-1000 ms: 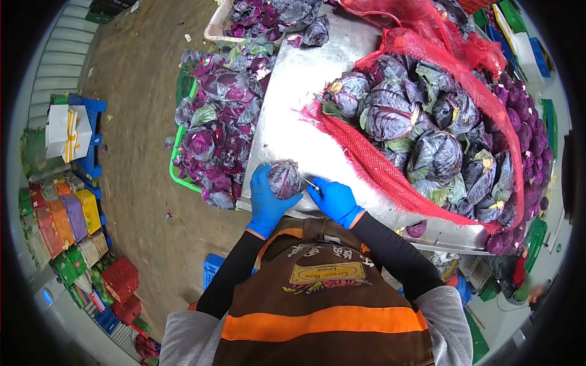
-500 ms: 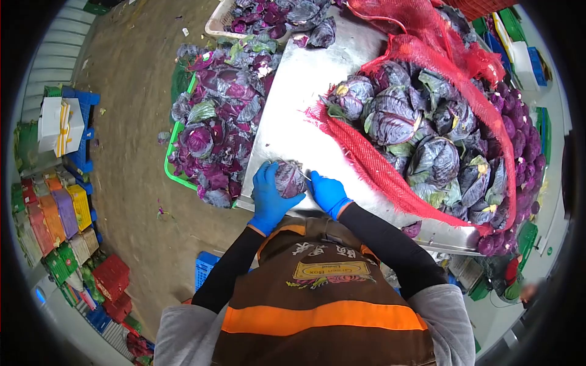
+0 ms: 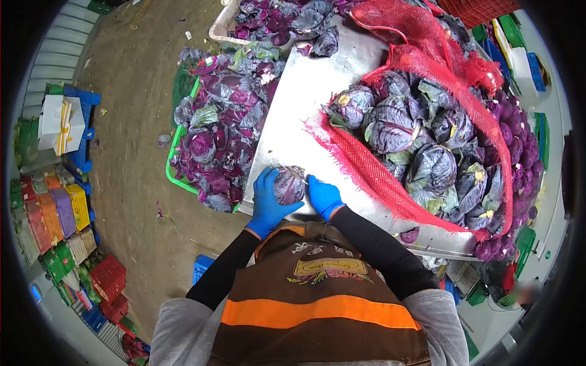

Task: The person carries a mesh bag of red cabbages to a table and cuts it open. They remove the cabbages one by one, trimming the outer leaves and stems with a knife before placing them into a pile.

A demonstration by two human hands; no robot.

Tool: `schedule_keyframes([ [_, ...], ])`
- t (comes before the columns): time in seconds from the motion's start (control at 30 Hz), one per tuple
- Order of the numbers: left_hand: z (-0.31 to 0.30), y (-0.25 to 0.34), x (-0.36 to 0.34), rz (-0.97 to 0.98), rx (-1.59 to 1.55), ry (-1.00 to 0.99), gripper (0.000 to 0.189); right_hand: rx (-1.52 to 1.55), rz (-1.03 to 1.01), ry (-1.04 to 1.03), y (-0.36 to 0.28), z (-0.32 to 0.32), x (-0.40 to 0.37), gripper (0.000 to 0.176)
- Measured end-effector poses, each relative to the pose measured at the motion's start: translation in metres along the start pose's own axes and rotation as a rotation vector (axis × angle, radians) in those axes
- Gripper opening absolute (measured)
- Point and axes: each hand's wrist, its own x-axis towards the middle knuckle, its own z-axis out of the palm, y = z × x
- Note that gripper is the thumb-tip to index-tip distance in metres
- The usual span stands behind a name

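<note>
A red cabbage (image 3: pixel 289 186) rests near the close edge of the metal table (image 3: pixel 287 134). My left hand (image 3: pixel 267 204), in a blue glove, is wrapped round its left and near sides. My right hand (image 3: pixel 324 196), gloved in blue too, is closed just to the right of the cabbage. Out of its fingers a thin blade, seemingly of a small knife (image 3: pixel 304 180), reaches the cabbage's right side; the handle is hidden in the fist. To the right, a red mesh sack (image 3: pixel 360 177) lies opened around several leafy red cabbages (image 3: pixel 394 125).
A green crate (image 3: pixel 172 168) heaped with purple leaves (image 3: pixel 213 134) stands left of the table. A white basket (image 3: pixel 217 27) of leaves is at the far end. Trimmed cabbages (image 3: pixel 519 140) are piled at the right. Coloured crates (image 3: pixel 64 210) line the far left.
The view has shifted slightly, so the table and crates sit a little lower. Both hands stay at the cabbage, which appears slightly turned; less of the blade shows.
</note>
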Motion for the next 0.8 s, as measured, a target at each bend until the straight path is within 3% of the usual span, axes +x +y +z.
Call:
schedule_keyframes([
  [0.1,-0.003,-0.015,-0.009,0.046,-0.089,0.044,0.097,0.057,-0.06,-0.064,-0.001,-0.013,0.001,0.03],
  [0.23,-0.003,-0.019,-0.022,-0.1,-0.342,0.064,0.097,0.235,-0.151,-0.025,-0.004,-0.022,-0.002,0.048],
  [0.3,-0.006,-0.008,-0.015,-0.02,-0.459,0.157,0.094,0.349,-0.13,-0.035,-0.007,-0.036,0.006,0.057],
  [0.37,-0.008,-0.002,-0.003,-0.003,-0.452,0.173,0.093,0.335,-0.035,-0.113,-0.004,-0.058,0.013,0.054],
  [0.43,-0.003,0.002,0.005,-0.298,-0.76,0.16,0.089,0.313,-0.086,-0.153,0.004,-0.069,0.011,0.055],
  [0.47,0.007,-0.005,0.01,-0.333,-0.67,0.18,0.094,0.287,-0.088,-0.165,0.01,-0.075,0.007,0.055],
  [0.6,0.042,-0.019,0.015,-0.279,-0.542,0.336,0.097,0.768,0.088,-0.178,0.015,-0.104,0.011,0.05],
  [0.63,0.047,-0.022,0.011,-0.294,-0.552,0.344,0.097,0.754,0.092,-0.192,0.014,-0.107,0.008,0.05],
  [0.7,0.04,-0.022,0.011,-0.284,-0.434,0.288,0.097,0.544,-0.003,-0.025,0.002,-0.111,0.006,0.061],
  [0.73,0.038,-0.02,0.011,-0.278,-0.43,0.285,0.097,0.681,-0.021,-0.034,-0.005,-0.099,0.009,0.067],
  [0.77,0.038,-0.019,0.012,-0.279,-0.429,0.284,0.097,0.584,-0.117,0.054,-0.013,-0.09,0.011,0.065],
  [0.8,0.038,-0.02,0.012,-0.259,-0.374,0.261,0.097,0.577,-0.075,-0.014,-0.017,-0.086,0.014,0.062],
])
